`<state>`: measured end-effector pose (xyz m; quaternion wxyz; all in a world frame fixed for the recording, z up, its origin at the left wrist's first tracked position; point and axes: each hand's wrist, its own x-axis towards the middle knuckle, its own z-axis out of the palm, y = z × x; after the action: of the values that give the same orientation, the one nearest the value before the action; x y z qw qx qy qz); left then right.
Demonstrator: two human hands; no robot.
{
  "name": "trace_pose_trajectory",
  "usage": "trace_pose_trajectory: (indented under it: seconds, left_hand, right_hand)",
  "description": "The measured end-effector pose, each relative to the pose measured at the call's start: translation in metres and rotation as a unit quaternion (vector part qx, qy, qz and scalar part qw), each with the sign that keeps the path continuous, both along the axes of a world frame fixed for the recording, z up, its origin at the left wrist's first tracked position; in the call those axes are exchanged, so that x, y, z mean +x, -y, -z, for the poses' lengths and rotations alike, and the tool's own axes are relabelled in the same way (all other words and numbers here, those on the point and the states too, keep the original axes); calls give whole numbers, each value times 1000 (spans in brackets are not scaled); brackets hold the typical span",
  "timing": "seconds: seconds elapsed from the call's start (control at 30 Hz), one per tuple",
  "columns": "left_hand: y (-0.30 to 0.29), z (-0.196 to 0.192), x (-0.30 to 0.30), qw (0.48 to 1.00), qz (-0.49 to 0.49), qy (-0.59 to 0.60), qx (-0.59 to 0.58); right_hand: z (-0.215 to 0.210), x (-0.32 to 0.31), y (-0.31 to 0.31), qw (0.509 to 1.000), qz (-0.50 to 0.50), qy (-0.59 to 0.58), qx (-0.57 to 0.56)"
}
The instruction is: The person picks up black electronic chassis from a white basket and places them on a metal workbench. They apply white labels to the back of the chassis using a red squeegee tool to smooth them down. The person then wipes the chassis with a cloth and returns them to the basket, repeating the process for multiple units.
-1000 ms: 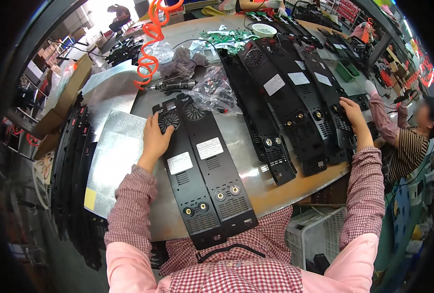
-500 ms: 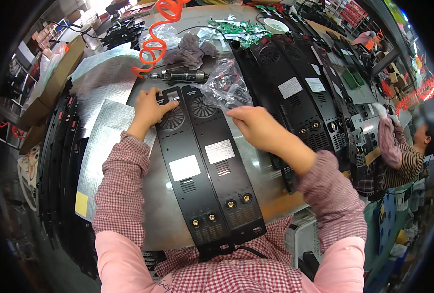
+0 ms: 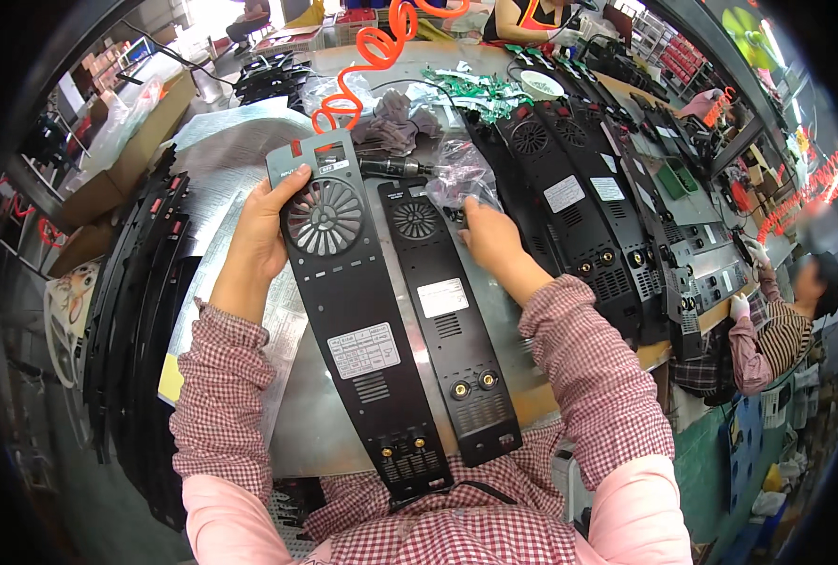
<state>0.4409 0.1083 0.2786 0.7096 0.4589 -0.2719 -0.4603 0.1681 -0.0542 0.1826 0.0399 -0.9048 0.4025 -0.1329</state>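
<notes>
My left hand (image 3: 266, 221) grips the upper left edge of a long black metal panel (image 3: 339, 292), its thumb on the front face. That panel has a round fan grille, a white label and two brass fittings, and its top end is raised off the table. A similar black panel (image 3: 449, 330) lies flat beside it on the right. My right hand (image 3: 494, 240) is closed at the near edge of a clear plastic bag (image 3: 461, 169) with small dark bits in it. Whatever its fingertips pinch, if anything, is hidden.
A dark power screwdriver (image 3: 392, 167) lies behind the panels under a coiled orange hose (image 3: 376, 47). Green circuit boards (image 3: 480, 89) and a white bowl (image 3: 541, 85) sit farther back. Black panels (image 3: 560, 193) line the right; others (image 3: 141, 311) stack left. A co-worker (image 3: 777, 330) works at right.
My left hand has lifted the left panel's top end, tilting it up and apart from the other. My right hand has shifted slightly to the bag's near edge. The view has shifted.
</notes>
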Motion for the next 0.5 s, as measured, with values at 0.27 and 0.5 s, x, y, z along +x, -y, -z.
trace_pose_trajectory:
  seconds: [0.27, 0.5]
  left_hand:
    - [-50, -74, -36, 993, 10, 25, -116]
    - [-102, -136, -98, 973, 21, 86, -213]
  right_hand:
    - [-163, -22, -120, 855, -160, 433, 237]
    - [-231, -48, -187, 847, -312, 429, 39]
